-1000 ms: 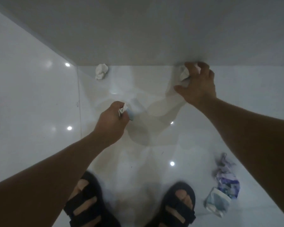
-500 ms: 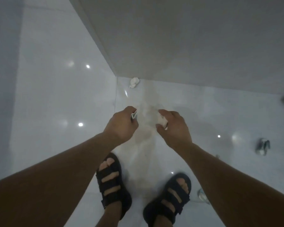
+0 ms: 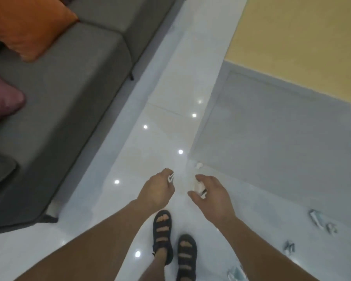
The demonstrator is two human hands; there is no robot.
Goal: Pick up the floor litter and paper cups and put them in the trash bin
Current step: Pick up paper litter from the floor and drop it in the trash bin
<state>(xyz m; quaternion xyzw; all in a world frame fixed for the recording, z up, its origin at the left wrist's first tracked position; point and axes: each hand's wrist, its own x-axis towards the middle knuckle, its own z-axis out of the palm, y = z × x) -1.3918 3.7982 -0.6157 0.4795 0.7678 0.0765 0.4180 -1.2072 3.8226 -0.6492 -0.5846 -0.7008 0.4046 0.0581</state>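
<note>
Partway: your left grip (image 3: 156,192) pinches a paper scrap (image 3: 171,177), right grip (image 3: 214,196) holds a paper wad (image 3: 199,188); far wad (image 3: 199,164) and right-side wrappers (image 3: 315,218) lie uncollected, bin unseen.

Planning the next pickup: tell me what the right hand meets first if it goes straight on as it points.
Probably the small white wad by the grey wall base, just ahead of the right hand; depth is unclear.
</note>
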